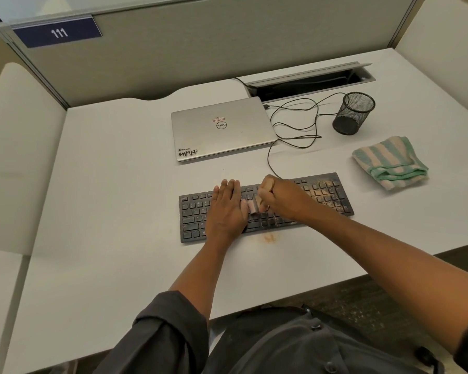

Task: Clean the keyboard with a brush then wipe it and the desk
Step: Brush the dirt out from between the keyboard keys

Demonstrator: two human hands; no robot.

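I read "111" on the blue sign (pixel 58 32), and "DELL" plus a "WMN" sticker (pixel 188 153) on the laptop (pixel 222 128).

Keyboard (pixel 265 209) lies on bench (pixel 106 184), near its front edge. Laptop (pixel 222 128), closed, behind keyboard. Mesh cup (pixel 353 113) behind and right of keyboard; folded cloth (pixel 389 161) just right of keyboard's far corner. Cable (pixel 295 122) runs from keyboard's rear past laptop's right side. Crumb patch (pixel 269 238) directly before keyboard.
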